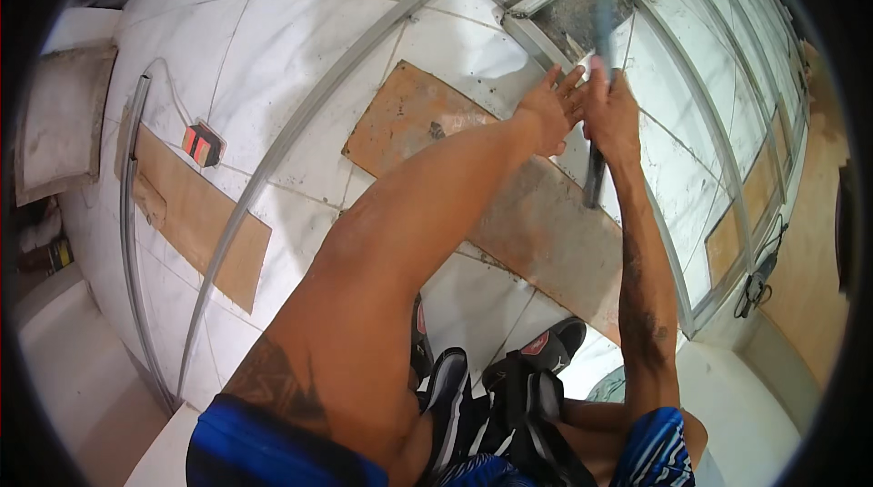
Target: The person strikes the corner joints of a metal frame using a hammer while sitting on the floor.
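Observation:
My right hand (610,112) grips the dark handle of a hammer (595,176). Its upper end is blurred, and the head appears as a brown smear above the metal frame. Beside it, my left hand (549,108) has its fingers spread, close to the right hand and over the lower end of a short metal channel (535,40). I see nothing held in the left hand, though its palm is hidden. That channel is part of a frame of galvanized metal studs (709,78) lying on the tiled floor. Beneath my forearms lies a stained brown board (436,122).
A long metal channel (300,125) curves across the tiles. To the left lie a thin wooden board (198,207), another metal channel (129,214) and a red-and-black boxed device (203,144) with a cable. A corded black tool (760,279) sits at the frame's right edge.

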Motion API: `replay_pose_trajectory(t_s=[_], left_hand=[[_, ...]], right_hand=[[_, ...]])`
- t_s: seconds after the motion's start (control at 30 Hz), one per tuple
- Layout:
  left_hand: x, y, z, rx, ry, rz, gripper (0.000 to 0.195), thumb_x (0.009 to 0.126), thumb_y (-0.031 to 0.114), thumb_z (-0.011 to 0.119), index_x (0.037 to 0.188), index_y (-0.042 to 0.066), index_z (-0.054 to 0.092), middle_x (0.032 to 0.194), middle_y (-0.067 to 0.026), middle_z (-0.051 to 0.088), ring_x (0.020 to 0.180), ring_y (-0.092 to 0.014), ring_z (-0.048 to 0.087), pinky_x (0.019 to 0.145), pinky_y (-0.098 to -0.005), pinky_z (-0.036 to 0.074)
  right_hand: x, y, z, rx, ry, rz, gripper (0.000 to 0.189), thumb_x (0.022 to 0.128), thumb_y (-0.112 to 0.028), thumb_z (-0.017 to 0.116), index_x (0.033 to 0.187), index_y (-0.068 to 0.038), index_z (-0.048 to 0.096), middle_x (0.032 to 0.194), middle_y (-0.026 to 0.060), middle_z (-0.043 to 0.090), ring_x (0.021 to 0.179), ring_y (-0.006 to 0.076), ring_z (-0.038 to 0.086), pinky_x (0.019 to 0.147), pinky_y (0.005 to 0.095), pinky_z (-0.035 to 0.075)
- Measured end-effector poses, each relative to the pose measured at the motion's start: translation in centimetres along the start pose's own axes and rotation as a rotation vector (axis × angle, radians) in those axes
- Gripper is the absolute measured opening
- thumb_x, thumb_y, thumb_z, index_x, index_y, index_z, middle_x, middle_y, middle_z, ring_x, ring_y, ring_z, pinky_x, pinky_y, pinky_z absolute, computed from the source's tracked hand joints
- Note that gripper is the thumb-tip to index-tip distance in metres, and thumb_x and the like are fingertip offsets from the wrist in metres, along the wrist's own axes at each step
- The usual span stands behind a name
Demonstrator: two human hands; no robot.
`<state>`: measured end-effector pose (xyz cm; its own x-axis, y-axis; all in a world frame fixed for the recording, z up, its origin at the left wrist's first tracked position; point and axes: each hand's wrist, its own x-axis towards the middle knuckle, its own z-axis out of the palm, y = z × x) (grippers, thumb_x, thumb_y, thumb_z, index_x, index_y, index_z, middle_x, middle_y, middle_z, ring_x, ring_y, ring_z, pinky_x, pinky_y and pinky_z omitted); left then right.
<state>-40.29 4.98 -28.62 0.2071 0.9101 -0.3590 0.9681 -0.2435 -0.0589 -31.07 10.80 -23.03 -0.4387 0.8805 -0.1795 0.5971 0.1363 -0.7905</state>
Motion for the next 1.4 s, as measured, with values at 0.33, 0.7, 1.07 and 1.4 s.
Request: replay_pose_trajectory(t_s=[0.33, 0.7, 1.07, 1.4], left_hand=[[0.0, -0.7, 0.9, -0.026, 0.037, 0.024, 0.082, 0.092, 0.051, 0.054, 0.157, 0.009, 0.028, 0.167, -0.0115, 0.011, 0.154, -0.037, -0.004, 0.122, -0.0591, 0.002], [-0.2, -0.6, 1.4, 0.028, 0.15, -0.004, 0.074, 0.093, 0.048, 0.048, 0.155, 0.011, 0.033, 0.166, -0.0101, 0.02, 0.154, -0.036, 0.002, 0.122, -0.0591, 0.001], [0.5, -0.5, 1.3, 0.004, -0.04, 0.017, 0.072, 0.094, 0.05, 0.049, 0.156, 0.017, 0.034, 0.168, -0.0062, 0.012, 0.154, -0.034, -0.007, 0.121, -0.0599, -0.005], [0.5, -0.9, 2.3, -0.002, -0.12, 0.049, 0.065, 0.094, 0.046, 0.048, 0.152, 0.018, 0.041, 0.165, -0.0023, 0.024, 0.154, -0.034, -0.002, 0.12, -0.0617, -0.005]], right_hand=[[0.5, -0.6, 0.6, -0.186, -0.148, 0.039, 0.054, 0.102, -0.054, 0.049, 0.091, -0.001, 0.053, 0.061, 0.0069, 0.056, 0.043, 0.0129, 0.051, 0.04, 0.0291, 0.039], [-0.5, 0.5, 1.4, 0.23, 0.033, -0.057, 0.055, 0.101, -0.055, 0.05, 0.09, -0.002, 0.056, 0.066, 0.0065, 0.059, 0.045, 0.0121, 0.052, 0.04, 0.0294, 0.04], [0.3, 1.7, 1.7, -0.002, -0.032, -0.008, 0.062, 0.101, -0.057, 0.048, 0.093, 0.004, 0.057, 0.063, 0.014, 0.061, 0.042, 0.0188, 0.054, 0.041, 0.0337, 0.043], [-1.3, 0.9, 3.4, -0.125, 0.084, -0.086, 0.066, 0.099, -0.058, 0.048, 0.112, 0.005, 0.061, 0.081, 0.0314, 0.068, 0.085, 0.0466, 0.069, 0.073, 0.0488, 0.053]])
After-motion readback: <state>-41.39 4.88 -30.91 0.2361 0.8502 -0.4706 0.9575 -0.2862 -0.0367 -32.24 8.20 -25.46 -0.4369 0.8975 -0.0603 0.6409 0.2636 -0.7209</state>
